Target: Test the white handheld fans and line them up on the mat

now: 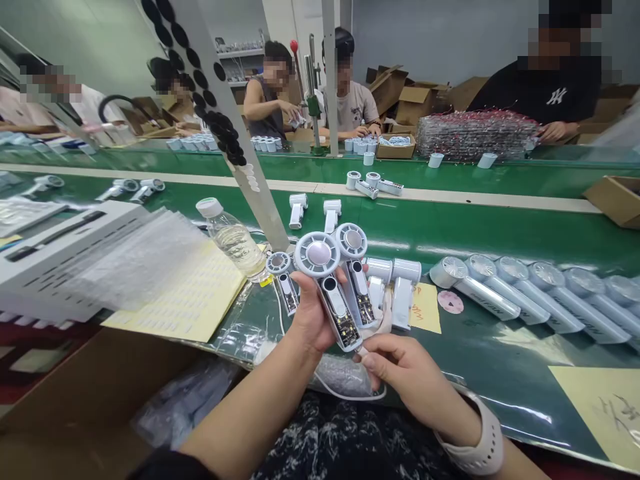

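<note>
My left hand (307, 313) is closed around a white handheld fan (327, 283) with its handle cover off and the circuit board showing. My right hand (395, 367) pinches the bottom end of that fan's handle, where a small plug with a white cable (345, 393) sits. A second open fan (356, 273) and a third (284, 280) lie on the green belt right behind my hands. Two closed white fans (397, 287) lie face down beside them.
A row of finished fans (525, 293) lies to the right on the belt (450, 233). A water bottle (233, 237), yellow sheets (190, 297) and plastic bags sit left. A cardboard box (100, 393) is at lower left. Several people work across the belt.
</note>
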Tool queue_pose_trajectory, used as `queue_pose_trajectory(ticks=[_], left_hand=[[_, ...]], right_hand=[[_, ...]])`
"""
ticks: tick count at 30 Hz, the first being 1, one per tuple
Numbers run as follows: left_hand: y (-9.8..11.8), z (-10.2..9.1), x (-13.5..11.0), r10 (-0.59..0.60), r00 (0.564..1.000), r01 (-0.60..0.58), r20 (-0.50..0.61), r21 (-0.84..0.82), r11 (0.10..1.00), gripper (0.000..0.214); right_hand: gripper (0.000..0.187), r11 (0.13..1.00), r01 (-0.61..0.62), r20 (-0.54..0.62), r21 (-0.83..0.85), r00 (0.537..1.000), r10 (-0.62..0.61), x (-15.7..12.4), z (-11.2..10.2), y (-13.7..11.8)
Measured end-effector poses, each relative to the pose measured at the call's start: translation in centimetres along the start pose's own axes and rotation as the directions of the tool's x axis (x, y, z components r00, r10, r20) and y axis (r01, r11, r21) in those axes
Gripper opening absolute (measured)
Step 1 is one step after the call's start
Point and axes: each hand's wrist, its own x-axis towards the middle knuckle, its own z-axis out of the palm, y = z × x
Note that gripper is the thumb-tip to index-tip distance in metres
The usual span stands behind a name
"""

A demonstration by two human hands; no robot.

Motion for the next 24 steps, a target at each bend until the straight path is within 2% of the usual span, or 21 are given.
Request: queue_pose_trajectory(ticks=[3, 6, 9, 11, 14, 16, 20, 24], left_hand=[[-0.5, 0.3, 0.2, -0.02, 0.999, 0.021, 0.026, -0.036, 0.999, 0.066], [-1.0, 0.3, 0.2, 0.048, 0.999, -0.048, 0.02, 0.007, 0.999, 0.066], [-1.3, 0.4, 0.1, 0.079, 0.997, -0.08, 0.012, 0.057, 0.995, 0.066], [-1.3, 0.6, 0.1, 0.069, 0.998, -0.069, 0.017, 0.036, 0.997, 0.067], [-0.9, 1.0, 0.1, 0.031, 1.0, -0.031, 0.003, -0.08, 0.996, 0.064], [-0.6, 1.0, 0.0, 0.011, 1.0, -0.012, -0.006, -0.123, 0.992, 0.063], [-0.4, 0.9, -0.5, 0.008, 0.999, -0.005, 0.043, -0.077, 0.997, 0.063], [-0.9, 1.0, -0.9, 0.071, 0.996, -0.071, 0.05, -0.002, 0.997, 0.067]], right_hand=[[0.038, 0.998, 0.07, -0.073, -0.007, 0.995, -0.07, 0.0, 1.4, 0.5], [0.041, 0.994, 0.044, -0.157, 0.096, 0.987, -0.028, -0.1, 2.4, 1.3], [0.043, 0.986, 0.025, -0.182, 0.168, 0.983, 0.005, -0.4, 2.6, 1.7], [0.041, 0.995, 0.069, -0.172, 0.072, 0.983, -0.055, -0.6, 2.4, 1.5], [0.037, 0.97, 0.214, -0.138, -0.111, 0.964, -0.229, -0.9, 1.7, 0.9], [0.037, 0.958, 0.246, -0.158, -0.146, 0.95, -0.268, -1.1, 1.5, 0.6], [0.039, 0.988, 0.129, -0.256, -0.084, 0.956, -0.147, -1.1, 1.6, 0.9], [0.047, 0.989, 0.081, -0.314, 0.127, 0.949, -0.037, -1.1, 2.5, 1.5]])
